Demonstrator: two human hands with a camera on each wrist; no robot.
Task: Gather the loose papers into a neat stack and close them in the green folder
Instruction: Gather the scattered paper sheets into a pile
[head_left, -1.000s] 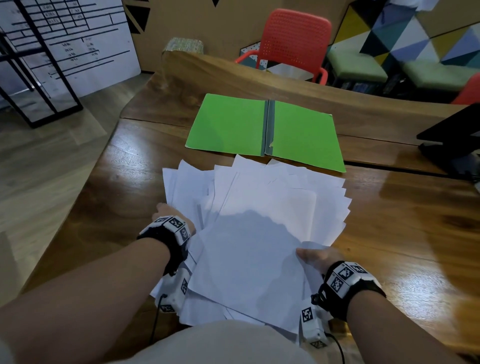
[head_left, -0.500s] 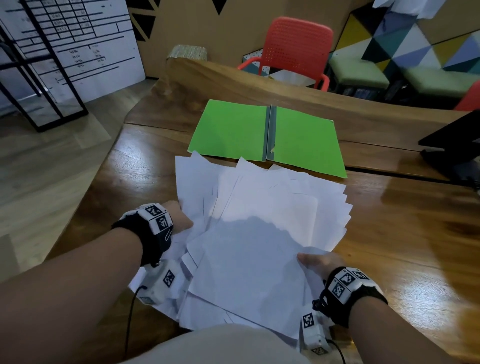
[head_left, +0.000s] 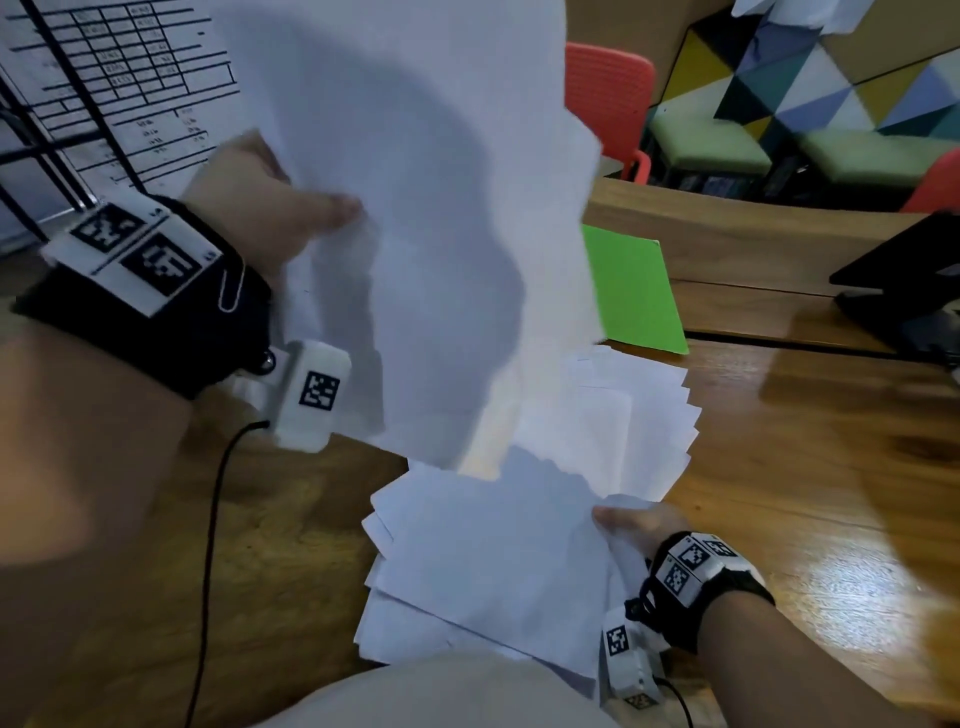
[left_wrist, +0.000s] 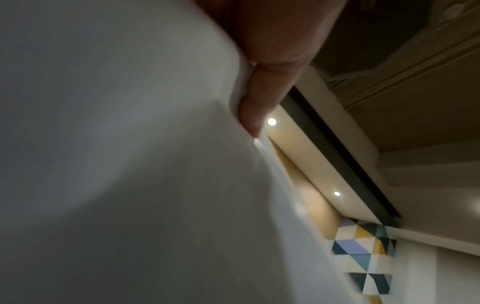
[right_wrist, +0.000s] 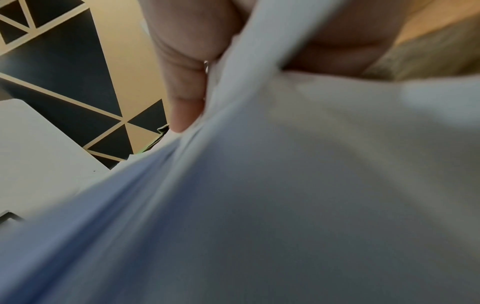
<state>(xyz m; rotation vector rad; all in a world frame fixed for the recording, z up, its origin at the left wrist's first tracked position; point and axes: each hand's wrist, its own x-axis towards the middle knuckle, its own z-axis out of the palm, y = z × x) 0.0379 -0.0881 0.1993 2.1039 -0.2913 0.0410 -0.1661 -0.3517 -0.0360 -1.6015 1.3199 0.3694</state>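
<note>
Bench (head_left: 810, 467) carries the fanned loose papers (head_left: 519, 561) under and ahead of the right hand (head_left: 631, 525), which pinches their near edge; green folder (head_left: 631, 291) lies open well beyond them. Left hand (head_left: 270, 202) grips a raised sheaf (head_left: 415, 234) by its edge, sheets drooping below the thumb. Likely best: lower the sheaf onto the pile, then square both with edge taps before sliding toward the folder.

Raised sheets (head_left: 415, 234) before folder (head_left: 631, 291)
</note>
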